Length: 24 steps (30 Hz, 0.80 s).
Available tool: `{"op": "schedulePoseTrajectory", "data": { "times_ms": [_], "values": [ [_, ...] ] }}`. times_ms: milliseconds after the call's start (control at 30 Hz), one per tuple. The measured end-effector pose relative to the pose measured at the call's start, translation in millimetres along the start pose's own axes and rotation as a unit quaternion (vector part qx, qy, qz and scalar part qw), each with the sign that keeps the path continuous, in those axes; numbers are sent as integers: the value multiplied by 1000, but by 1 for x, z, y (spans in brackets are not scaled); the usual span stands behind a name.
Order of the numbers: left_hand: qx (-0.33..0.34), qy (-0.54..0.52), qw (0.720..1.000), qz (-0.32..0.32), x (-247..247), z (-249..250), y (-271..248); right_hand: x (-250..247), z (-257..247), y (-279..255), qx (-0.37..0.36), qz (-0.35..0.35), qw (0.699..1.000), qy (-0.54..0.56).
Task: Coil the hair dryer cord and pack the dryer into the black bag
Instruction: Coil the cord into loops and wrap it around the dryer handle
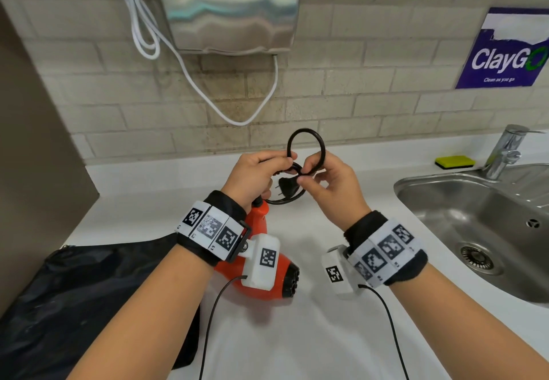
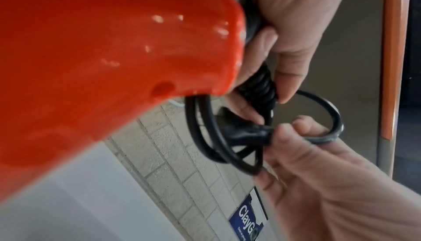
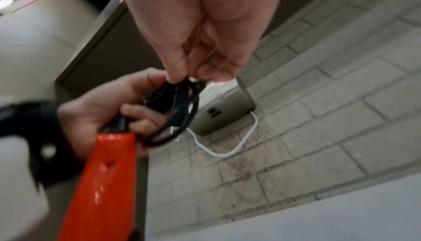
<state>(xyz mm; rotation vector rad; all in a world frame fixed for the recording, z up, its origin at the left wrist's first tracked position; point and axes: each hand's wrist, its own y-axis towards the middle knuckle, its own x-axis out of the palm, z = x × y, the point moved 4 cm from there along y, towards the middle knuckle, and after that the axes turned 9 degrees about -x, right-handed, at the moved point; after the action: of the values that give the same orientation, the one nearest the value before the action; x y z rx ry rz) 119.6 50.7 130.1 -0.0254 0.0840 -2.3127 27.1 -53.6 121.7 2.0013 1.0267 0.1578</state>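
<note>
While the left hand [image 1: 258,175] clenches the gathered black cord [image 1: 306,148] above the orange dryer [image 1: 269,272], the right hand's [image 1: 330,183] fingers [image 1: 309,163] pinch its loop; just left of the dryer, the black bag [image 1: 89,299] lies on the white bench [image 1: 312,335].

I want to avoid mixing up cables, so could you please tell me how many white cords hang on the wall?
1 white cord: it loops left of the steel wall hand dryer and sags beneath it.
</note>
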Motion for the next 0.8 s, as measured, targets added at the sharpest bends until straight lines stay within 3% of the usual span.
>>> {"op": "schedulePoseTrajectory", "data": {
  "times_ms": [67, 233, 367, 533, 667, 800],
  "values": [
    [-5, 10, 1000, -20, 4, -1, -2, 4, 6, -1, -11, 8, 997, -69],
    [4, 50, 997, -52, 17, -4, -7, 19, 15, 2, -41, -4, 999, -26],
    [16, 50, 998, -39, 14, -1, -6, 19, 20, 0, -1, -81, 997, -13],
    [3, -6, 997, -72, 5, 1, -7, 3, 40, -24, 19, -159, 982, -98],
    [14, 16, 998, -67, 3, 1, -6, -10, 70, -42, 101, -183, 966, -150],
    [19, 16, 999, -35, 5, 1, -4, -7, 68, -38, 146, -198, 961, -124]
  ]
}}
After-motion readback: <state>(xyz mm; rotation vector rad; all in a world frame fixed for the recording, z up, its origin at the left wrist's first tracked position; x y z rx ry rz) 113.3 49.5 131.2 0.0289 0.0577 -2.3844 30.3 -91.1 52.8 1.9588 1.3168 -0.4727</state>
